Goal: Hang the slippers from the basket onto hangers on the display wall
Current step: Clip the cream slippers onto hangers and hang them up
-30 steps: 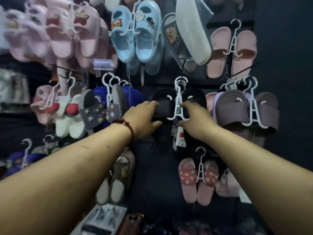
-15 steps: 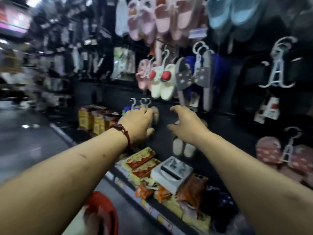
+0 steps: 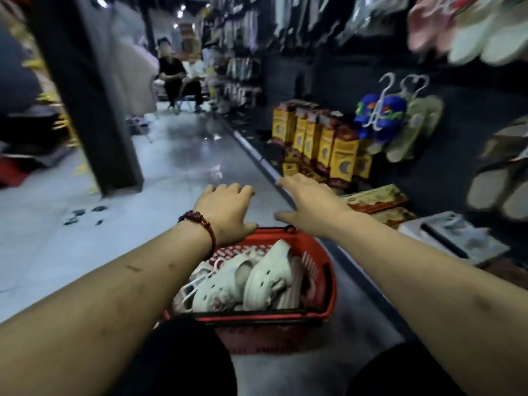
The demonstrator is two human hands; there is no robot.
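Reaching out palms down, your left hand (image 3: pixel 227 212) and right hand (image 3: pixel 310 205) hover empty, fingers loosely spread, above the far rim of the red slatted plastic basket (image 3: pixel 320 270). Inside it, below both hands, lie chunky cream perforated slippers (image 3: pixel 251 278).

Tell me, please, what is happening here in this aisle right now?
A person is stocking slippers. Both hands are empty and spread open above a red basket on the floor: the left hand and right hand hover over its far rim. Cream clog slippers lie inside, not yet picked up or hung on the display wall.
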